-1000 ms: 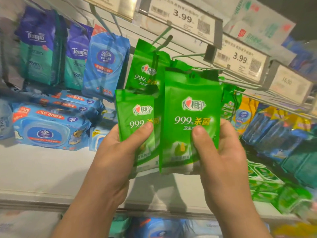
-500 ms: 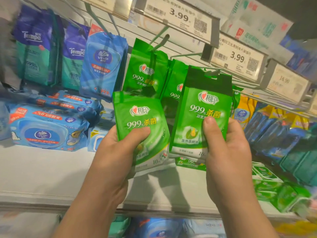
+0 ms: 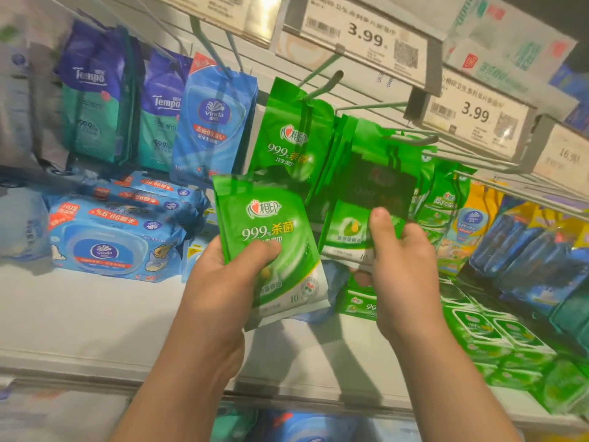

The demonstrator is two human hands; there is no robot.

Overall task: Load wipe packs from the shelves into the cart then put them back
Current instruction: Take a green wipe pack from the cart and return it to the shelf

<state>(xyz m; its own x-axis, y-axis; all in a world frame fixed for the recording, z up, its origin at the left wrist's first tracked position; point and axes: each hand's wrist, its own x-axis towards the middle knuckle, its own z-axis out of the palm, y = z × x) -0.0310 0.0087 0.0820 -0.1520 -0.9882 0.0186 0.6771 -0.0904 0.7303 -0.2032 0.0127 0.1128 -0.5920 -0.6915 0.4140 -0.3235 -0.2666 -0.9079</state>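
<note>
The green pack (image 3: 271, 247) at the centre is showing "999" beside Chinese characters and "10" near its lower edge, and the green pack hanging on the hook (image 3: 288, 141) at 12 o'clock from it is carrying the same "999". At 10 o'clock two purple-and-teal packs are reading "Tempo" (image 3: 92, 100) (image 3: 161, 113), while the hanging blue pack (image 3: 215, 119) next to them is displaying "Vinda" — the name also sitting on the flat blue pack (image 3: 111, 240) at 9 o'clock. Price tags at 1 o'clock are reading "3.99" (image 3: 363, 35) and "3.99" (image 3: 475, 113) — the tag (image 3: 567, 154) at 3 o'clock is blurring to roughly "16.90".
</note>
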